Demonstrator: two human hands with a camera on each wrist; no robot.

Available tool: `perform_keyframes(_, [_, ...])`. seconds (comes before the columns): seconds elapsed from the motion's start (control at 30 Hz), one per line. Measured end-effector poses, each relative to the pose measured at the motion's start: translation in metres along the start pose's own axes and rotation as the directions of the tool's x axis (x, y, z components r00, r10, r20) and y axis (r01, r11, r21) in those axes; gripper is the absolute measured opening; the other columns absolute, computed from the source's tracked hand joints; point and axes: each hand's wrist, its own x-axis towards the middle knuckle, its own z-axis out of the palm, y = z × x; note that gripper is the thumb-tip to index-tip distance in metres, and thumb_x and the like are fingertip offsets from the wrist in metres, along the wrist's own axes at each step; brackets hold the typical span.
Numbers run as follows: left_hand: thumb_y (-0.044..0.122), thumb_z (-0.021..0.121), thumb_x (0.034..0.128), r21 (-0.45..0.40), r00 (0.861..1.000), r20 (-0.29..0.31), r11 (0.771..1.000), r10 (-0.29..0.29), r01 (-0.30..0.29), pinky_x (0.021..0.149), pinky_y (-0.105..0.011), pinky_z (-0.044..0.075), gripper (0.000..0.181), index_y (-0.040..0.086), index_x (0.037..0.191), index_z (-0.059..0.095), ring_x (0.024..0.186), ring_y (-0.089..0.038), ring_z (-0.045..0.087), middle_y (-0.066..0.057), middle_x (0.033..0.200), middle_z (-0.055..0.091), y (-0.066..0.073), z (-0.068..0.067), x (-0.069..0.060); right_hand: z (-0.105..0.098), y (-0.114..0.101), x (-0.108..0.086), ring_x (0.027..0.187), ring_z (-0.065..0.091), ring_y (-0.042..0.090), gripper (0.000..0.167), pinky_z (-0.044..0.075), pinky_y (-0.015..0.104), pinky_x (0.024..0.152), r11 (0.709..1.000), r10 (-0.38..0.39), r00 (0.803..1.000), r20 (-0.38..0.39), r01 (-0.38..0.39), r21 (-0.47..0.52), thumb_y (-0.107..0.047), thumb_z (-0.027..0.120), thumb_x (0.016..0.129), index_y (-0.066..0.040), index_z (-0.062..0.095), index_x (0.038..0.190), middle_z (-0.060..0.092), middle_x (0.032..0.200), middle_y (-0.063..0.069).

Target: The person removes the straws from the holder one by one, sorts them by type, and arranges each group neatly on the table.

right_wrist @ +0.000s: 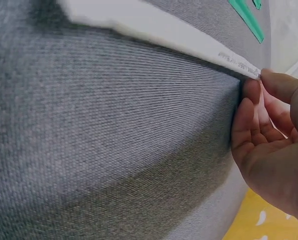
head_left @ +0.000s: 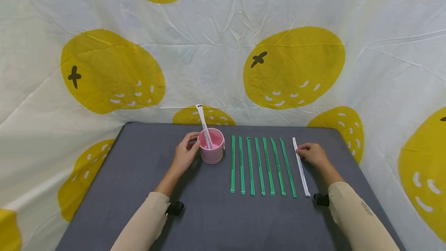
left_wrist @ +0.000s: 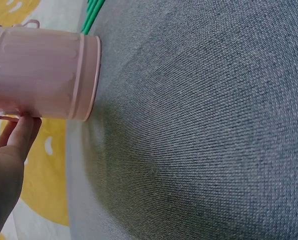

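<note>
A small pink bucket (head_left: 211, 154) stands upright at the middle of the table, a long white stick packet (head_left: 204, 126) leaning inside it. My left hand (head_left: 186, 152) holds the bucket's left side with thumb and fingers; the left wrist view shows the fingertips (left_wrist: 26, 127) by the handle. On the right, my right hand (head_left: 312, 154) pinches another white stick packet (head_left: 301, 169) near its far end, between thumb and fingertips. That packet lies along the table in the head view; in the right wrist view, its near end (right_wrist: 94, 12) is blurred.
Several slim green stick packets (head_left: 259, 165) lie side by side in a row between the bucket and the right-hand white packet. The dark grey table (head_left: 223, 224) ends at a hanging cloth (head_left: 209, 69) with yellow fruit prints.
</note>
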Motion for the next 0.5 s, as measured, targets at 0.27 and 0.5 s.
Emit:
perform_keyframes(0.27, [0.010,0.065,0.1015,-0.027,1.000,0.009,1.000,-0.004,0.004,0.097,-0.061,0.053,0.034,0.004,0.135,0.061,0.111,-0.048,0.068,-0.027,0.130,0.066,0.010,-0.001,-0.002,0.000,-0.002,0.000,0.070,0.060,0.012,0.031,0.050,0.027,0.064,0.998,-0.017,1.000,-0.005,0.016,-0.058,-0.020,0.070,0.098,0.008,0.070,0.112,0.073,0.083,0.010])
perform_keyframes(0.5, [0.008,0.063,0.1021,-0.046,1.000,0.029,0.999,-0.012,0.013,0.100,-0.064,0.050,0.036,-0.005,0.135,0.058,0.114,-0.054,0.064,-0.032,0.132,0.062,0.036,-0.004,-0.007,0.002,-0.007,-0.002,0.069,0.059,0.011,0.026,0.045,0.029,0.064,0.995,-0.029,0.999,-0.039,0.025,-0.099,-0.018,0.073,0.094,0.006,0.071,0.106,0.075,0.086,0.012])
